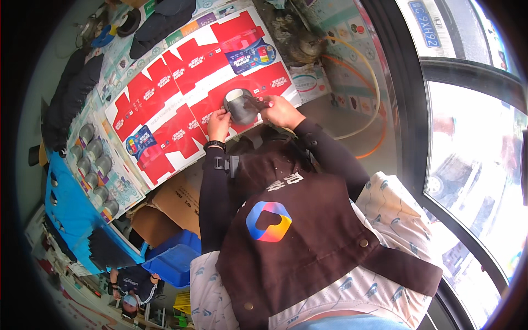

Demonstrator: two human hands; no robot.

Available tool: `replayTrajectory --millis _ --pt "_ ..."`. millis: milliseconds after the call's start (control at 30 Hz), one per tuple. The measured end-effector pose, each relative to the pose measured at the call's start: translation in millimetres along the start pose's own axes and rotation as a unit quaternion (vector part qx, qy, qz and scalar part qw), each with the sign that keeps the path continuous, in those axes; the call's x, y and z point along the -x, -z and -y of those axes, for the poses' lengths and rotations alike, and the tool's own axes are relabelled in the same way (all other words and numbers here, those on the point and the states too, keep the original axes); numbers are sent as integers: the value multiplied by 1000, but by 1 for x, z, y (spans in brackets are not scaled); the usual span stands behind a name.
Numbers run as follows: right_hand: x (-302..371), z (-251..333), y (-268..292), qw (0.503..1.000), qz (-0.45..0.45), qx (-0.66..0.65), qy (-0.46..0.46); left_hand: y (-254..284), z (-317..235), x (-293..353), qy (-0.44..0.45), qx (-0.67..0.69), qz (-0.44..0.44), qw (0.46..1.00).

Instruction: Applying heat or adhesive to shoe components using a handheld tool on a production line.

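In front of me, over the printed red sheet, I hold a dark grey, rounded, cup-like piece (pixel 242 113) with a pale inside; its exact kind I cannot make out. Its left edge is pinched between the thumb and fingers of my left hand (pixel 219 124). On its other side, a dark part sticks out, and my right hand (pixel 279 113) grips it with fingers closed. The red and white flat-printed cardboard sheet (pixel 159 121) lies beneath both hands on the table.
Several grey rounded pieces (pixel 103 164) stand at the table's left end, near a blue cover (pixel 69 187). Black cloth (pixel 162 25) lies at the back. A blue bin (pixel 175 258) and cardboard box (pixel 179 201) are below left; another person (pixel 135 283) is beyond. Hoses (pixel 377 82) hang right.
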State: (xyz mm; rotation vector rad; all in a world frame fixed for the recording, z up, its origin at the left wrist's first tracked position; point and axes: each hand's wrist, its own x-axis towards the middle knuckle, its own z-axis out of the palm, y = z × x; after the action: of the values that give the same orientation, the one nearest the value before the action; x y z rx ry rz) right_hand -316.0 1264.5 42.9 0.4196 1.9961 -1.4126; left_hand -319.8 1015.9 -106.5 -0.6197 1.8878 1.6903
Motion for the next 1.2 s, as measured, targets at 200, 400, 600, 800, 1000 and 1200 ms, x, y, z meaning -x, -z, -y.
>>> replayTrajectory --millis 200,400,600,800,1000,1200 --pt "-11 4 -10 992 -86 89 28 4 -4 10 22 -11 7 1000" --pt "-11 4 -3 993 -31 101 60 8 -7 17 42 -5 2 999" --pt "-14 16 -3 996 2 62 70 26 -9 18 49 -6 -35 998" --pt "-20 11 3 983 66 133 104 29 -17 15 55 -26 -21 998" --pt "-12 28 0 985 54 123 112 37 -10 7 22 -32 -11 999" --pt "-18 16 7 976 82 150 135 34 -10 -8 -30 -58 -11 998"
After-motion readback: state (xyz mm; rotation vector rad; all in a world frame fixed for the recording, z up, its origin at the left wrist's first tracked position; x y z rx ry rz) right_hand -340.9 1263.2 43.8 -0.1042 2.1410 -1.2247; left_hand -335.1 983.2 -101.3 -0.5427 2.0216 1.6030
